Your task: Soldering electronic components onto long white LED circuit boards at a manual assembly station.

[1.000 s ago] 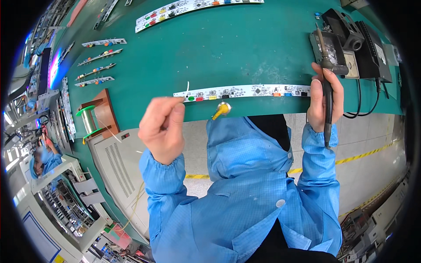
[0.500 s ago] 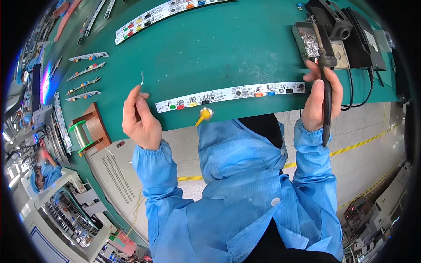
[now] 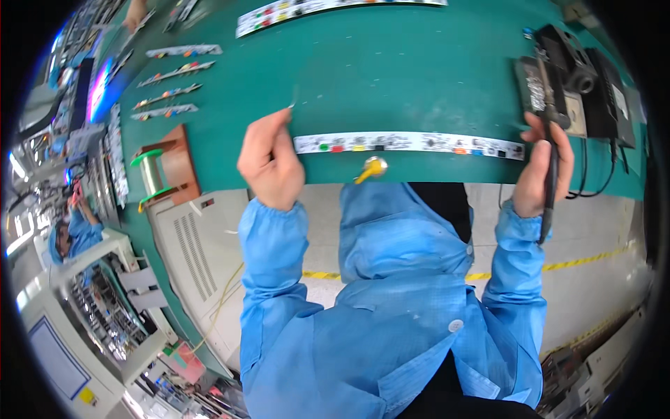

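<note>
My left hand is closed in a pinch on a thin piece of solder wire, whose end sticks up past the fingertips. It is beside the left end of a long white circuit board with coloured components. My right hand is wrapped round the black handle of a soldering iron, near the board's right end. The iron's metal end points away from me, over the metal tray of the iron stand. A yellow-topped round piece lies at the table's front edge, below the board.
A solder spool sits on a brown wooden holder at the left. Several narrow boards lie beyond it, and another white board at the far side. A black soldering station with cables is at the right.
The view has shifted, so the table's things appear farther right. My left hand has come closer to the board's left end with the wire. My right hand still grips the iron.
</note>
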A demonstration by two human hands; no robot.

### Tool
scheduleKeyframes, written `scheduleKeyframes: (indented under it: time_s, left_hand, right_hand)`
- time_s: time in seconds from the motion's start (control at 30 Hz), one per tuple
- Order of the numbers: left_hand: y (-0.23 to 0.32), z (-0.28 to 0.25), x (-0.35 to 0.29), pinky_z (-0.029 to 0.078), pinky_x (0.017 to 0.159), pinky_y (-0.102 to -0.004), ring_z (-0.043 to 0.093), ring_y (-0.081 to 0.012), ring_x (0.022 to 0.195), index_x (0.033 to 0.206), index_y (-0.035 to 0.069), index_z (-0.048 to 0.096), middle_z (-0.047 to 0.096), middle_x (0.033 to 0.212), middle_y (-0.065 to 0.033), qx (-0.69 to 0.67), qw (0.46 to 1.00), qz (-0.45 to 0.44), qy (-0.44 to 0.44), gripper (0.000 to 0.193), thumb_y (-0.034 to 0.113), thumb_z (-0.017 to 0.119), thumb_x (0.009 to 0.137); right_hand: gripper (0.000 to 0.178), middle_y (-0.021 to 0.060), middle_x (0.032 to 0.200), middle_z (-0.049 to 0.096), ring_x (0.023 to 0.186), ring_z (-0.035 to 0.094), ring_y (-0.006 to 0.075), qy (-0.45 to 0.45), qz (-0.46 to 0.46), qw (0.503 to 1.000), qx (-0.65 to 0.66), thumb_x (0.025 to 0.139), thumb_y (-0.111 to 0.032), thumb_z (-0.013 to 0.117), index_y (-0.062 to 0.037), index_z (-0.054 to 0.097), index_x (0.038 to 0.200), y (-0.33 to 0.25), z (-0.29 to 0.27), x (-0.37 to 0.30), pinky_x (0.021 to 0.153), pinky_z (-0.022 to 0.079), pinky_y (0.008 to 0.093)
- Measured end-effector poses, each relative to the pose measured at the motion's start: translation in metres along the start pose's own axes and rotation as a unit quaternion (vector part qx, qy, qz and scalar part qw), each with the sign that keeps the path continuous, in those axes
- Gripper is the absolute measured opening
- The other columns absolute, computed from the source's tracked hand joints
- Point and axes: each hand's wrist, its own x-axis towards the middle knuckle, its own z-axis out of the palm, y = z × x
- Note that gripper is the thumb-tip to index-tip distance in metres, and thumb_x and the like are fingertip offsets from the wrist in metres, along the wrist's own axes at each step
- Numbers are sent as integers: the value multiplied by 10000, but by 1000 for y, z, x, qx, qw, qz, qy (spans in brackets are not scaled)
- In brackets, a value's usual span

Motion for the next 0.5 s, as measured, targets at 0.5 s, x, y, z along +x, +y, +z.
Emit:
scheduleKeyframes:
  time_s: [0.5]
  left_hand:
    - [-6, -9, -4, 412, 786, -373, 462, -295, 956, 735, 29, 620, 548, 1072, -139, 97, 993, 64, -14, 93, 27, 620, 642]
  right_hand:
    - [359, 224, 1115, 595, 1039, 563, 237, -129, -107, 965, -199, 835, 6, 571, 32, 495, 1185, 3, -30, -21, 910, 420, 326]
